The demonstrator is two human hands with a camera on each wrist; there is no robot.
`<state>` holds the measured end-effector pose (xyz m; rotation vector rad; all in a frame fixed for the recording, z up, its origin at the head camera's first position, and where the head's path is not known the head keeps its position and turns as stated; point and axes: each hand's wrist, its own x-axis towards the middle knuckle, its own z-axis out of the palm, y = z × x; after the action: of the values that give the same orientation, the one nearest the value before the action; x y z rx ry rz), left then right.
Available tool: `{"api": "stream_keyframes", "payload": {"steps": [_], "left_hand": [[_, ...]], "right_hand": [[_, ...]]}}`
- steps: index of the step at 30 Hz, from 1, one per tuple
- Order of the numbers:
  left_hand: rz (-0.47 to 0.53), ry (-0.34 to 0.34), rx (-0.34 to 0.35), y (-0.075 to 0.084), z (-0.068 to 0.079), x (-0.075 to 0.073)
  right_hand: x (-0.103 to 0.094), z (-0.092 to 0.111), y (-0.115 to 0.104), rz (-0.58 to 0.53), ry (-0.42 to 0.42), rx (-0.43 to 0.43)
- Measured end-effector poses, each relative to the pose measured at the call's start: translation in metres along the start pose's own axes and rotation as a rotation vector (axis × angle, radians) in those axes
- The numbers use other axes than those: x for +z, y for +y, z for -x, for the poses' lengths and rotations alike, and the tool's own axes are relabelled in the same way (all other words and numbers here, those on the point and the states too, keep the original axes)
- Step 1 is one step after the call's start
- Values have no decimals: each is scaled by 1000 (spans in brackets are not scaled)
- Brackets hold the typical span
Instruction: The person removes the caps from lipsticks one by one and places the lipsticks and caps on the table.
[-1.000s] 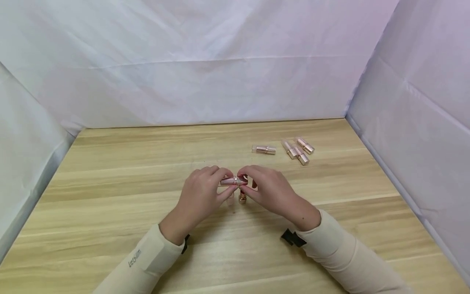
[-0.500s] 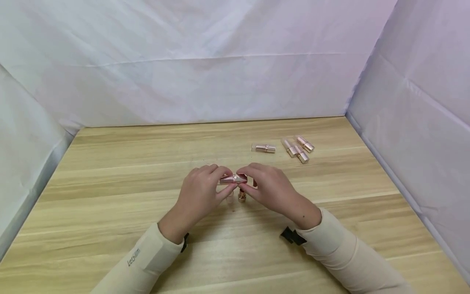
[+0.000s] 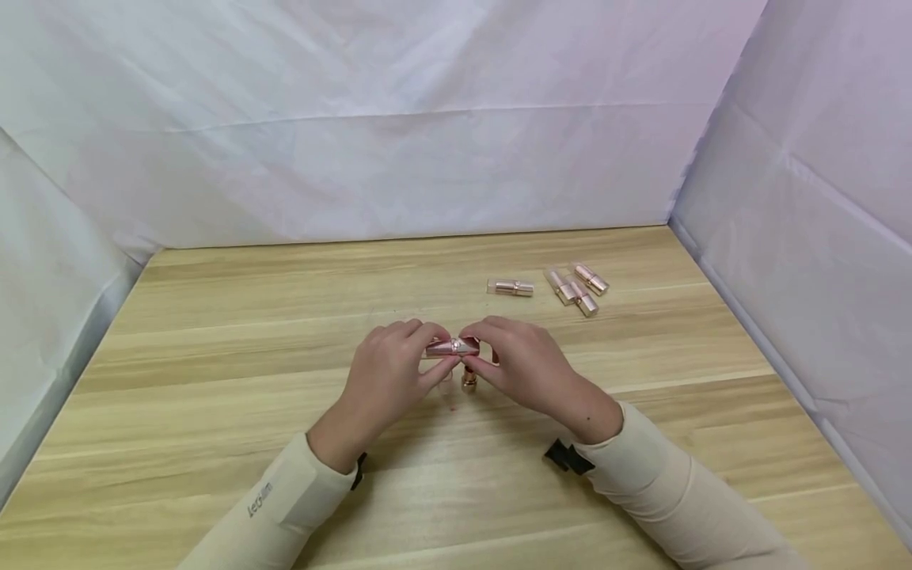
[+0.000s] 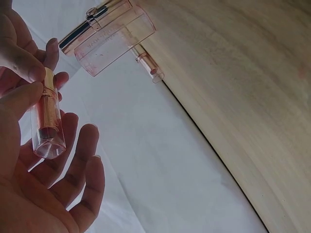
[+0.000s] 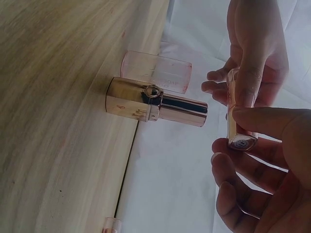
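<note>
Between both hands a rose-gold lipstick (image 3: 454, 347) with a clear cap is held sideways just above the table. My left hand (image 3: 388, 360) pinches its capped end between thumb and index finger, the other fingers loosely bent in the left wrist view. My right hand (image 3: 523, 364) pinches the gold base end with thumb and fingers. Beneath the hands a second lipstick (image 5: 129, 99) stands upright without its cap. Its rose-gold inner tube shows, but I cannot see any colour stick. A clear pinkish cap (image 5: 155, 73) stands close beside it, partly hidden by the left hand in the head view.
Farther back on the wooden table (image 3: 285, 317) lies a capped lipstick (image 3: 511, 288). To its right is a loose cluster of lipsticks (image 3: 584, 299), also lying down. White cloth (image 3: 399, 158) hangs behind the table and along both sides.
</note>
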<state>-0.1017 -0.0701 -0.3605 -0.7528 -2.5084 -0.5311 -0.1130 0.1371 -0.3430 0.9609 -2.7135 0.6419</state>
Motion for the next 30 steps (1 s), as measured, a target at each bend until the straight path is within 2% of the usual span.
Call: {"api": "stream_keyframes", "payload": {"steps": [30], "left_hand": [[-4,-13,-3,0,0,-2]], "right_hand": [[0,0,2,2,-3,-7]]}}
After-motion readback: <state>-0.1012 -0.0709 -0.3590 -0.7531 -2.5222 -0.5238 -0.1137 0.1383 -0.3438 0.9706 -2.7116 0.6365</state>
